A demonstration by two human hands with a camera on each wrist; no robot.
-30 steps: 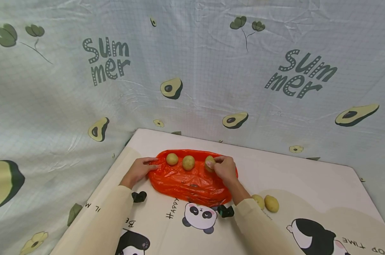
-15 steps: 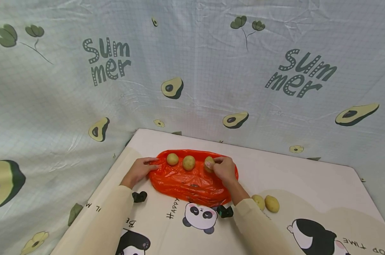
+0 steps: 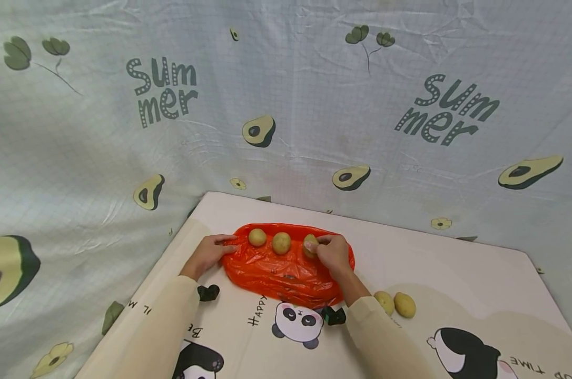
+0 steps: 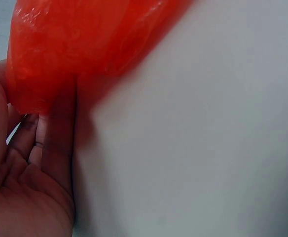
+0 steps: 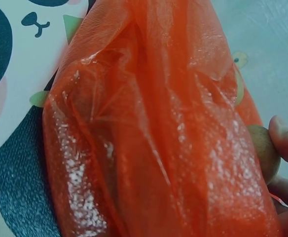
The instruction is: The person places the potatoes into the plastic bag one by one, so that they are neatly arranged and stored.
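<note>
A wrinkled red plastic bag point(image 3: 286, 271) lies on the table. My left hand point(image 3: 208, 255) grips its left end, with the thumb on one face and fingers beneath in the left wrist view. At the right end my right hand point(image 3: 334, 253) pinches a potato point(image 3: 309, 246) between thumb and fingers, over the bag's opening. That potato point(image 5: 265, 154) shows partly behind the bag in the right wrist view. Two more potatoes, one at the left point(image 3: 257, 237) and one in the middle point(image 3: 281, 243), sit along the bag's mouth.
Two loose potatoes lie right of the bag, one point(image 3: 404, 305) whole in view, the other point(image 3: 384, 302) partly behind the right sleeve. Dark wrist devices point(image 3: 334, 316) show by both forearms. A printed curtain point(image 3: 286, 105) rises behind the panda-patterned tabletop point(image 3: 437, 258).
</note>
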